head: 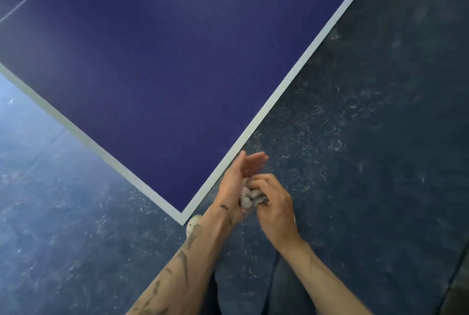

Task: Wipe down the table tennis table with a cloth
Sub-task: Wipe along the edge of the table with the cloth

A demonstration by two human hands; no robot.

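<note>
We noted right hand (272, 203) gripping the crumpled cloth (250, 196) against the flat, open left hand (242, 175), off the table (165, 60) corner. Risk, we judged: loosely bunched, it could drop to the floor (380, 137).

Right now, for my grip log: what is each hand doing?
Left hand: open, fingers straight, against the cloth.
Right hand: fingers curled round the cloth.
</note>
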